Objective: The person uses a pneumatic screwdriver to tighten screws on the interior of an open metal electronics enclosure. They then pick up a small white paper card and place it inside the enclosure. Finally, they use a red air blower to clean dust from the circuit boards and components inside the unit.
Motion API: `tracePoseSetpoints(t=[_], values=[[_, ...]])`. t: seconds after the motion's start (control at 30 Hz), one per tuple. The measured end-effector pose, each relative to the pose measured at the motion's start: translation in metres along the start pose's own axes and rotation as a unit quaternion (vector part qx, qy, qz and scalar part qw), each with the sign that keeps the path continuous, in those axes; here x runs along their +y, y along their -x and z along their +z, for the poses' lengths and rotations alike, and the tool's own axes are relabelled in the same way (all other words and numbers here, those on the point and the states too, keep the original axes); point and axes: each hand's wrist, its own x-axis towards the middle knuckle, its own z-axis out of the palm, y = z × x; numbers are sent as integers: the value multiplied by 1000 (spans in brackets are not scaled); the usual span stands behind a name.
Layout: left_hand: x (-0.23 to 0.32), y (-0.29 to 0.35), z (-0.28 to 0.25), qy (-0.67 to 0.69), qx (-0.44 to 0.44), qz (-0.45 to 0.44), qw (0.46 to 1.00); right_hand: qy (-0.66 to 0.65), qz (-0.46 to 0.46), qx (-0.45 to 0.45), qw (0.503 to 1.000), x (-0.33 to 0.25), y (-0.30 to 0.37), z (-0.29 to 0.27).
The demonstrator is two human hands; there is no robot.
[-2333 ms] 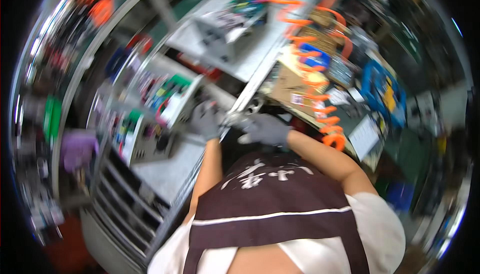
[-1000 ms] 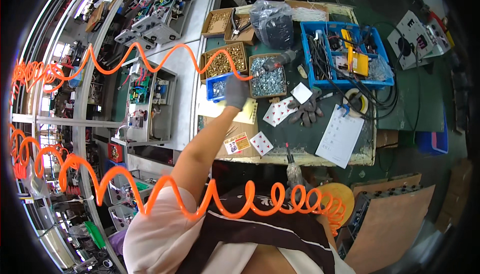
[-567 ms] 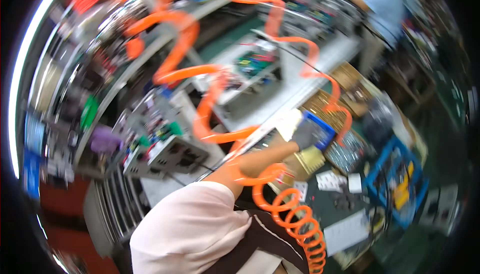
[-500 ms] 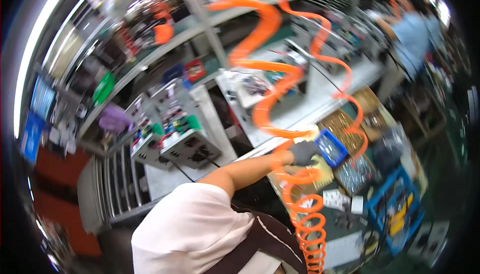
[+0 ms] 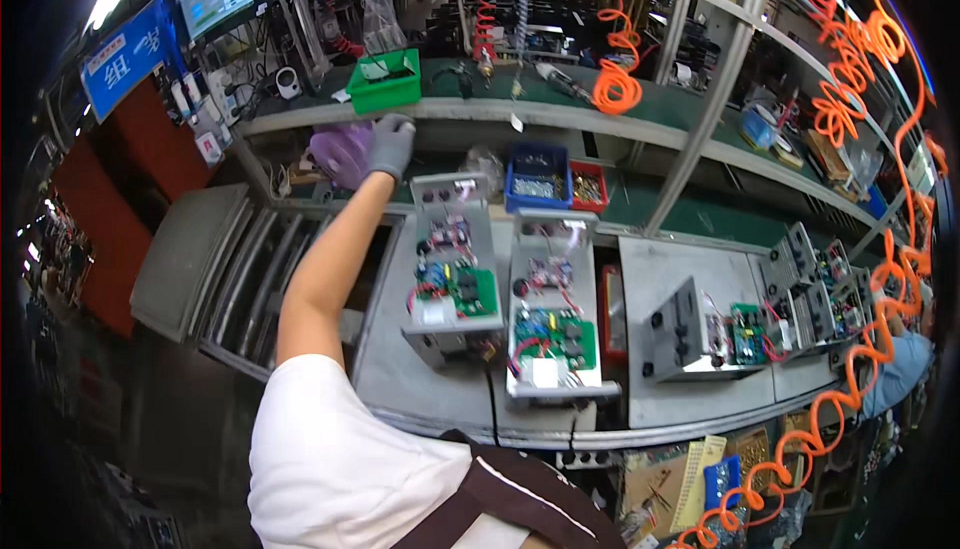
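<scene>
My left hand (image 5: 391,147), in a grey glove, is raised in front of the lower edge of the shelf. Its fingers look curled together, and whatever they may hold is too small to make out. Just above it on the shelf sits a green bin (image 5: 385,86) with a few items inside. Beside the hand hangs a purple bag (image 5: 341,154). Nearer to me, two open grey metal housings stand on the bench: the left housing (image 5: 449,187) and the right housing (image 5: 553,231), both with circuit boards and wires showing. My right hand is out of view.
Behind the housings are a blue bin (image 5: 537,192) of small metal parts and a red bin (image 5: 590,189). Further housings (image 5: 690,329) stand to the right. A metal post (image 5: 707,109) rises from the bench. Orange coiled hoses (image 5: 818,419) hang at right, over trays of hardware.
My left hand has gone from the small blue tray of hardware at the right to the shelf edge by the green bin. The view has swung left.
</scene>
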Motion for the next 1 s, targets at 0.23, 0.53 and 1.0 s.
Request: tracePoseSetpoints(t=[0.23, 0.53, 1.0], values=[[-153, -232, 28, -351, -155, 74, 920, -55, -71, 35, 995, 30, 36, 60], [-236, -392, 146, -433, -296, 132, 841, 34, -100, 292, 950, 76, 116, 118], [-247, -372, 137, -412, -292, 18, 863, 64, -105, 288, 950, 77, 127, 148]])
